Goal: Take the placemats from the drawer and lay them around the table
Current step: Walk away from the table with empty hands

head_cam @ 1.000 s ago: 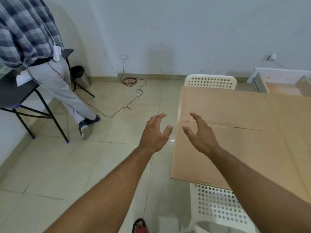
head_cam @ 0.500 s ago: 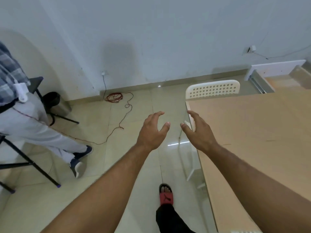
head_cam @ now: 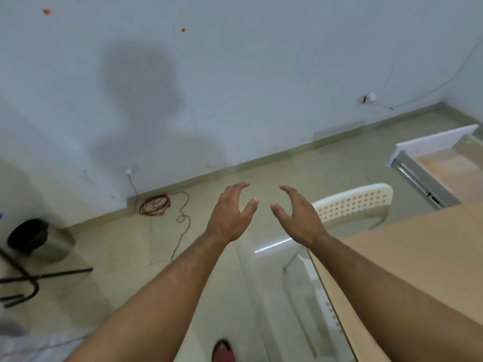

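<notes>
Two bare hands reach forward side by side, near each other but apart. The left hand (head_cam: 230,212) and the right hand (head_cam: 298,216) each have fingers loosely curved and spread, palms turned toward one another, grasping nothing. One pale wooden table (head_cam: 418,244), flat and smooth, lies below and to the right of the right hand, under that forearm. One white plastic chair (head_cam: 352,205), its rounded back full of small round holes, stands just beyond the right hand at the table's end. One drawer (head_cam: 433,139) stands pulled out well to the right of the right hand, with a white front, a shiny metal rail and a tan inside; whether placemats lie in it cannot be told. Left of the left hand, one thin red cord (head_cam: 155,207) lies coiled on the glossy tiled floor. Further left sits one round steel bin (head_cam: 47,246) with a black liner. One red sandal (head_cam: 223,352) shows below the left forearm.
</notes>
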Demonstrator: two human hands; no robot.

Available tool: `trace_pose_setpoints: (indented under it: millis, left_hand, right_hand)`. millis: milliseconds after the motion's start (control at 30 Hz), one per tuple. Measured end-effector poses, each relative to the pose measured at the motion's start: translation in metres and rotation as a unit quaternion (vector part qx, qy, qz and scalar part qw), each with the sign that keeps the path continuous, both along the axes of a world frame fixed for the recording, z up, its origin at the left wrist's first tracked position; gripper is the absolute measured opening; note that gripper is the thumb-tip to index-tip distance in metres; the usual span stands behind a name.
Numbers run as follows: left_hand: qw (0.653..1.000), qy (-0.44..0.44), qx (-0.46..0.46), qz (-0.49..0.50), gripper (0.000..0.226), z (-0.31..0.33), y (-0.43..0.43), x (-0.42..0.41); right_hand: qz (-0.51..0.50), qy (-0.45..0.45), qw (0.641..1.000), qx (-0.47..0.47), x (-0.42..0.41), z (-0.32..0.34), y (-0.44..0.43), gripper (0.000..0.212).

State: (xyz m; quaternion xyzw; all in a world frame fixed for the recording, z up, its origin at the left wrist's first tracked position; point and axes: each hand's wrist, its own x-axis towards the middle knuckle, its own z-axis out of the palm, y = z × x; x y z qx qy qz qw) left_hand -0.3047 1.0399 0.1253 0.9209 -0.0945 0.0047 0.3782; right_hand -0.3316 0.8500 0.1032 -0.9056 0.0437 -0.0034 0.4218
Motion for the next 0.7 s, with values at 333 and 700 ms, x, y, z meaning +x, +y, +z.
trace_pose_setpoints:
  millis: [333,700]
  left_hand:
    - [0.990,-0.009,-0.013,-0.141,0.050,-0.006,-0.015,0.276]
    - [0.951,-0.002,-0.002,-0.311,0.050,0.001,-0.164,0.515]
  right_hand:
    - [-0.127,-0.013,0.992,-0.012,0.230,0.003,-0.010,0.061]
    - [-0.304,-0.010,0.953,0.002,0.409,0.003,-0.121,0.060]
